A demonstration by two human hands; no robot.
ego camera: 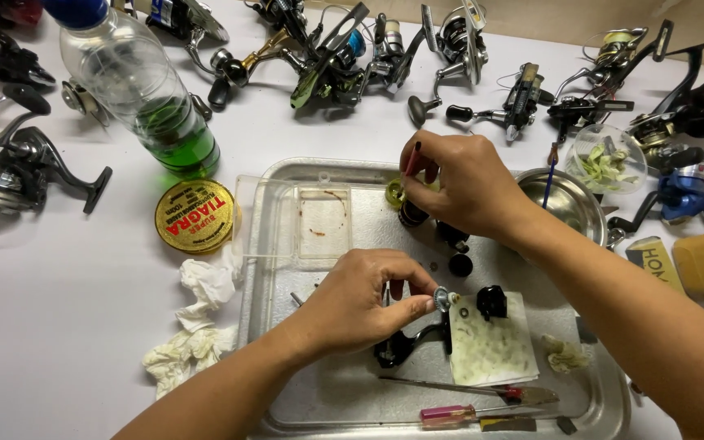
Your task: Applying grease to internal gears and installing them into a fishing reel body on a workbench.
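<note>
head | left hand (356, 305) pinches small gear (442, 299) | right hand (458, 183) grips brush (411, 160) | screwdrivers (466, 403) near on tray (605, 399)

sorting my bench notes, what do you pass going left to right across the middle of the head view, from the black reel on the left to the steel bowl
black reel → green-bottomed plastic bottle → round gold tin → clear plastic lid → right hand holding a thin brush → steel bowl
</note>
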